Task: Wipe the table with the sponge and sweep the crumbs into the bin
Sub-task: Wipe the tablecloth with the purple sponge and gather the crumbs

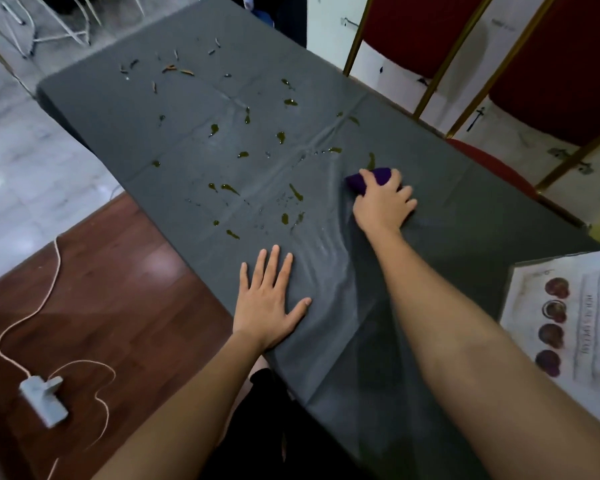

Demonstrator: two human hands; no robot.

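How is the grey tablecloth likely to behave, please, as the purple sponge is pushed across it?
The thin grey tablecloth looks floppy: it is already wrinkled beside the purple sponge under the right hand. It will probably bunch or slide, which may be why the left hand lies flat on it.

Sponge (369, 180) mostly under right hand (383, 202)

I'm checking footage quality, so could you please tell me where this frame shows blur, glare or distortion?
Head view: wide-angle bending curves the table edges; the right hand on the purple sponge is slightly motion-blurred; the left hand is sharp; glare brightens the tiled floor; the printed sheet looks soft.
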